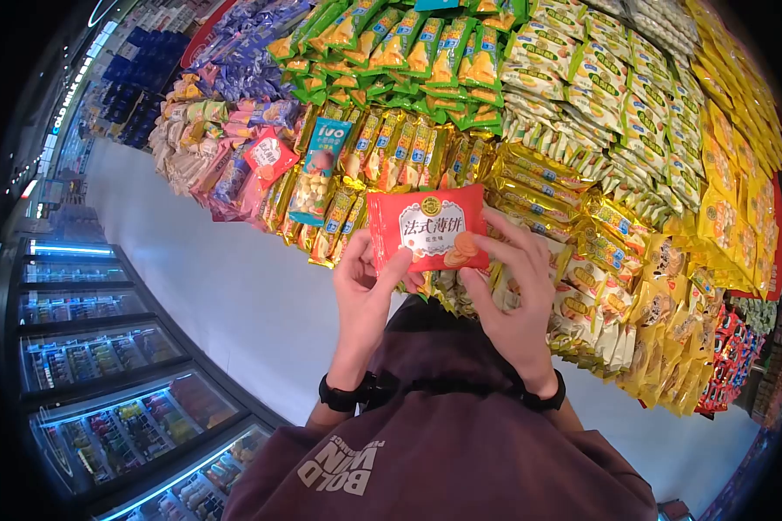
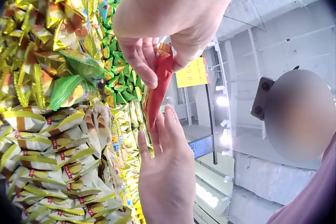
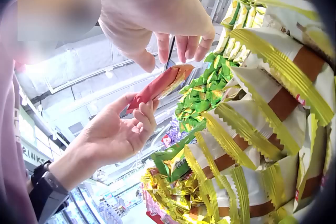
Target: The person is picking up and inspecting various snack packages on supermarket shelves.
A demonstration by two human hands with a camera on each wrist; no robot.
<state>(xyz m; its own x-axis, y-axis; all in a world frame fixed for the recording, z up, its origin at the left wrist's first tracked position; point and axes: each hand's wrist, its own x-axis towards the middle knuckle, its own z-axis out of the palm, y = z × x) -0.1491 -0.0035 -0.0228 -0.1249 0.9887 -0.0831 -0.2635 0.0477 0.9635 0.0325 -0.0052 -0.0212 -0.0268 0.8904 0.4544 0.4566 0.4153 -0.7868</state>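
A red snack packet [image 1: 428, 227] with a white label and pictures of round biscuits is held up over the candy display. My left hand [image 1: 367, 276] pinches its left end, thumb on the front and fingers behind, as the left wrist view also shows. My right hand [image 1: 519, 276] is at the packet's right edge, its fingers extended and fingertips right by the wrapper. In the right wrist view, the right hand's fingers [image 3: 147, 62] hang loosely spread close above the red packet [image 3: 160, 85].
Below and beyond the hands lie heaped gold-wrapped bars [image 1: 530, 178], green packets [image 1: 447, 52] and white-and-green packets [image 1: 599, 78]. A teal packet [image 1: 321, 165] and another red packet [image 1: 269, 156] rest on the pile. Lit refrigerated cases [image 1: 139, 412] stand at left, across the pale floor [image 1: 208, 260].
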